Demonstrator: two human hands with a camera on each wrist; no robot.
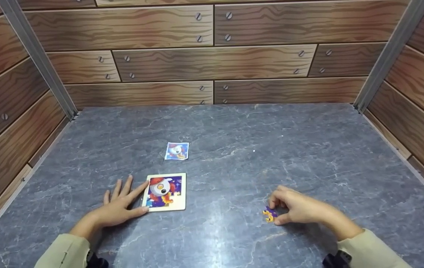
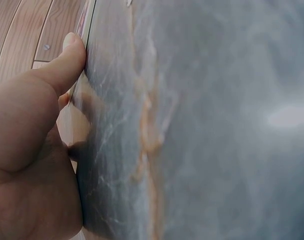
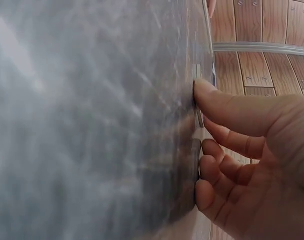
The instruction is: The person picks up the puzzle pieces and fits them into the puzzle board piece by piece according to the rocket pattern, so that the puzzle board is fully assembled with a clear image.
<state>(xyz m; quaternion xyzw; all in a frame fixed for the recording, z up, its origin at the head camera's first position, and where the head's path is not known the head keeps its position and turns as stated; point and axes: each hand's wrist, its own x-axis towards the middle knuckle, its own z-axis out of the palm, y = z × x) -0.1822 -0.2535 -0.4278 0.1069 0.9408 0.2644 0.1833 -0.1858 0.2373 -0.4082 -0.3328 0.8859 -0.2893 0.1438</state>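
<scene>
In the head view a jigsaw puzzle board with a cream frame lies on the table, its picture a white-faced figure in a red hat on purple. Bare backing shows at its lower right. My left hand is spread flat beside it, forefinger and thumb touching the left edge of the frame. Off to the right, my right hand pinches a purple and yellow puzzle piece between thumb and curled fingers, low at the tabletop. The right wrist view has the thumb and fingertips down at the table surface.
Beyond the board lies a small picture card with a matching figure. The grey marbled table is enclosed by wood-patterned walls at the back and sides. A tiny white speck sits right of the card.
</scene>
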